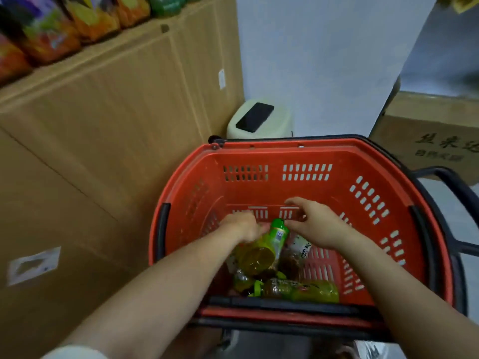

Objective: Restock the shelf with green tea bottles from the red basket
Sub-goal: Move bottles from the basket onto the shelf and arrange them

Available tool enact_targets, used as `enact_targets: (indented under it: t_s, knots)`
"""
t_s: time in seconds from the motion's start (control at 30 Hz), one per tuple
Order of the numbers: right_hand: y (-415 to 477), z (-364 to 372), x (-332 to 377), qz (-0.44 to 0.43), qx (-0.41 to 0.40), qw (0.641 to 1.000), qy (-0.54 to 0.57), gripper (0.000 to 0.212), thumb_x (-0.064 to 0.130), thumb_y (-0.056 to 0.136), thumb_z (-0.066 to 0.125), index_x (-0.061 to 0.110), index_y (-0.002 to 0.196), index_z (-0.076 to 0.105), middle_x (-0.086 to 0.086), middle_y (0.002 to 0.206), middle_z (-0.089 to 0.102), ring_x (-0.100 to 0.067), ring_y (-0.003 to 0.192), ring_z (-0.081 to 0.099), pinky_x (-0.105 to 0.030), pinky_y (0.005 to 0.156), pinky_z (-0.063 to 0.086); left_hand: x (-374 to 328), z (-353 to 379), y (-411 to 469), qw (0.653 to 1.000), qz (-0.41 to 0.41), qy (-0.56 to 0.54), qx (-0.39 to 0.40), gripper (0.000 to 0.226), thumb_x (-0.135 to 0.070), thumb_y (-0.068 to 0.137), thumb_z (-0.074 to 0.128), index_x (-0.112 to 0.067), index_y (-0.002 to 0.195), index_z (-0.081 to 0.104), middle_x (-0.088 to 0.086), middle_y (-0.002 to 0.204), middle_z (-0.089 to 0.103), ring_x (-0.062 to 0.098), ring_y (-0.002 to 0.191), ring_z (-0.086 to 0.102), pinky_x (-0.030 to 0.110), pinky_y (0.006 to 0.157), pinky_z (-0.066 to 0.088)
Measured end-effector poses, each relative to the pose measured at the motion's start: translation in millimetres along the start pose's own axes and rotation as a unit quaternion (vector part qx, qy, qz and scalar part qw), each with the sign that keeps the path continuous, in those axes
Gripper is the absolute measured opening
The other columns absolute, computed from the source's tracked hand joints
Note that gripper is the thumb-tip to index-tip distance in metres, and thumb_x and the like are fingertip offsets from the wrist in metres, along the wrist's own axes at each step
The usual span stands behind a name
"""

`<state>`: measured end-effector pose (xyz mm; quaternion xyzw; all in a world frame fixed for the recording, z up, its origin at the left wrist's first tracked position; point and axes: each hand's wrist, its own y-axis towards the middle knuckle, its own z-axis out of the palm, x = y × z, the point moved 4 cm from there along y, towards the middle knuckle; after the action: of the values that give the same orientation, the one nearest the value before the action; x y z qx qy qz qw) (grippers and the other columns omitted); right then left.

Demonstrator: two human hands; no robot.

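Observation:
The red basket (pixel 305 154) stands in front of me with several green tea bottles lying in its near end. One green tea bottle (pixel 269 244) with a green cap points up and away; my left hand (pixel 241 226) grips its upper part from the left. My right hand (pixel 316 224) hovers just right of the cap, thumb and forefinger spread apart, holding nothing. Another green tea bottle (pixel 298 290) lies on its side against the basket's near wall.
Large cardboard boxes (pixel 98 130) stand at the left, with colourful snack bags (pixel 51 29) on top. A pale bin with a black phone (pixel 255 116) on it sits behind the basket. Another carton (pixel 430 136) is at the right, beside the basket's black handle (pixel 451 182).

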<state>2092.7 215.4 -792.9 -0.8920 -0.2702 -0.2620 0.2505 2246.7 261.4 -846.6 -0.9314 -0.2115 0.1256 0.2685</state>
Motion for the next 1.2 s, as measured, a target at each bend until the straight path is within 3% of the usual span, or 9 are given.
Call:
enact_targets:
  t_s: [0.1, 0.2, 0.33, 0.43, 0.53, 0.67, 0.87, 1.03, 1.2]
  knots:
    - [24.8, 19.7, -26.3, 0.041, 0.071, 0.997, 0.014, 0.066, 0.032, 0.087, 0.063, 0.027, 0.144, 0.030, -0.003, 0.139, 0.051, -0.021, 0.112, 0.057, -0.031, 0.091, 0.048, 5.8, 60.3, 60.4, 0.986, -0.058, -0.071, 0.140, 0.080, -0.067, 0.089, 0.034, -0.011, 0.146, 0.030, 0.013, 0.154, 0.027, 0.033, 0.139, 0.029, 0.044, 0.113, 0.027]
    - [35.3, 28.3, -42.4, 0.065, 0.071, 0.994, 0.046, 0.070, 0.032, 0.089, 0.061, 0.032, 0.147, 0.022, -0.003, 0.144, 0.045, -0.020, 0.113, 0.057, -0.030, 0.090, 0.049, 20.6, 100.2, 95.1, 0.953, -0.158, -0.213, 0.150, 0.107, -0.071, 0.078, 0.050, -0.010, 0.151, 0.001, 0.015, 0.159, 0.006, 0.035, 0.143, 0.017, 0.043, 0.116, 0.021]
    - [40.4, 27.8, -51.6, 0.112, 0.052, 0.984, 0.127, 0.071, 0.035, 0.091, 0.058, 0.029, 0.148, 0.017, -0.010, 0.141, 0.047, -0.016, 0.091, 0.059, -0.021, 0.068, 0.047, 21.6, 94.6, 85.8, 0.902, -0.204, -0.370, 0.085, 0.122, -0.050, 0.058, 0.081, -0.009, 0.149, 0.009, 0.015, 0.141, 0.044, 0.030, 0.120, 0.053, 0.036, 0.098, 0.047]
    - [40.5, 26.1, -59.0, 0.164, 0.037, 0.967, 0.192, 0.080, 0.043, 0.090, 0.056, 0.023, 0.151, 0.007, -0.009, 0.130, 0.055, -0.013, 0.081, 0.058, -0.020, 0.064, 0.041, 20.7, 71.6, 79.2, 0.941, -0.136, -0.307, 0.046, 0.132, -0.054, 0.037, 0.080, -0.022, 0.148, 0.015, 0.009, 0.137, 0.049, 0.027, 0.114, 0.056, 0.034, 0.092, 0.051]
    - [40.7, 22.6, -66.5, 0.233, 0.004, 0.937, 0.259, 0.103, 0.064, 0.075, 0.062, 0.022, 0.150, 0.006, -0.013, 0.145, 0.041, -0.032, 0.119, 0.052, -0.043, 0.092, 0.047, -1.4, 42.5, 50.1, 0.964, 0.004, -0.266, 0.028, 0.128, -0.047, 0.056, 0.083, -0.030, 0.150, -0.001, 0.006, 0.149, 0.036, 0.024, 0.130, 0.043, 0.032, 0.102, 0.041]
    - [33.2, 8.4, -71.4, 0.257, -0.060, 0.859, 0.438, 0.081, 0.051, 0.059, 0.082, 0.019, 0.126, 0.049, -0.009, 0.115, 0.065, -0.032, 0.098, 0.066, -0.057, 0.085, 0.052, -36.0, 27.9, 10.7, 0.943, 0.161, -0.290, 0.030, 0.129, -0.050, 0.058, 0.084, -0.037, 0.149, -0.006, -0.003, 0.159, 0.011, 0.018, 0.144, 0.016, 0.041, 0.117, 0.019]
    - [32.5, -9.0, -69.4, 0.179, -0.137, 0.968, 0.108, 0.066, 0.039, 0.060, 0.084, 0.026, 0.115, 0.050, 0.004, 0.103, 0.064, -0.020, 0.093, 0.062, -0.036, 0.079, 0.052, -24.7, 61.8, 76.9, 0.974, 0.161, -0.138, 0.077, 0.089, -0.027, 0.078, 0.075, -0.028, 0.149, 0.022, 0.007, 0.149, 0.036, 0.024, 0.132, 0.040, 0.037, 0.109, 0.035]
    - [32.5, -16.4, -89.0, 0.194, -0.141, 0.963, 0.126, 0.068, 0.037, 0.060, 0.085, 0.030, 0.117, 0.047, 0.007, 0.106, 0.062, -0.018, 0.094, 0.061, -0.035, 0.079, 0.052, -36.2, 125.4, 126.4, 0.983, 0.125, -0.035, 0.133, 0.046, -0.037, 0.096, 0.045, -0.045, 0.140, 0.033, 0.010, 0.141, 0.046, 0.029, 0.119, 0.051, 0.039, 0.101, 0.042]
    - [40.2, -18.1, -88.0, 0.159, -0.138, 0.969, 0.128, 0.062, 0.032, 0.061, 0.085, 0.034, 0.109, 0.046, 0.019, 0.085, 0.052, -0.011, 0.085, 0.057, -0.031, 0.075, 0.052, -42.6, 149.2, 148.6, 0.988, 0.128, -0.035, 0.080, 0.049, -0.026, 0.088, 0.059, -0.041, 0.132, 0.043, 0.015, 0.142, 0.040, 0.034, 0.121, 0.047, 0.037, 0.096, 0.043]
